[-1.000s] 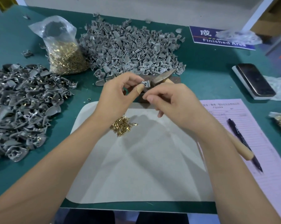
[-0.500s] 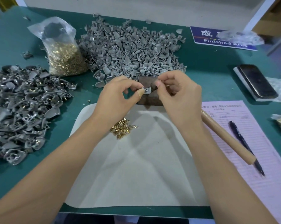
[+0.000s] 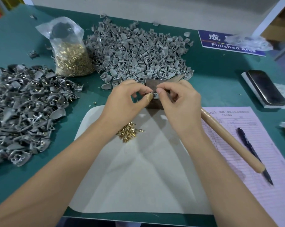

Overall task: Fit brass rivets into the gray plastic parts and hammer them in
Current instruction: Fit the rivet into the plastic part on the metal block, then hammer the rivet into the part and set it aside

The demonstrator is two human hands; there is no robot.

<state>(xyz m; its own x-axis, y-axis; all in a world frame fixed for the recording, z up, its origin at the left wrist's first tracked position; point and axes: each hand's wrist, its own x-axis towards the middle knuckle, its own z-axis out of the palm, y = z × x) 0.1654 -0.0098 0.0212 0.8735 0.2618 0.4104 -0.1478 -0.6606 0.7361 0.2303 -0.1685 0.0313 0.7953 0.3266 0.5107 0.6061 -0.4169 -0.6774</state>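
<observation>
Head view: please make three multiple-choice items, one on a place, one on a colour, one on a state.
1. Where do the loose brass rivets lie?
A. on the pale mat
B. on the pink form
C. on the phone

2. What colour is the table?
A. red
B. teal green
C. yellow

3. What does the right hand do?
A. swings the hammer
B. writes with the pen
C. pinches a small gray part together with the left hand

Answers: 1 A, the rivets sit on the mat beside the left wrist; 2 B, green shows all around; 3 C, the hammer handle lies under the right forearm, not in the fingers.
</observation>
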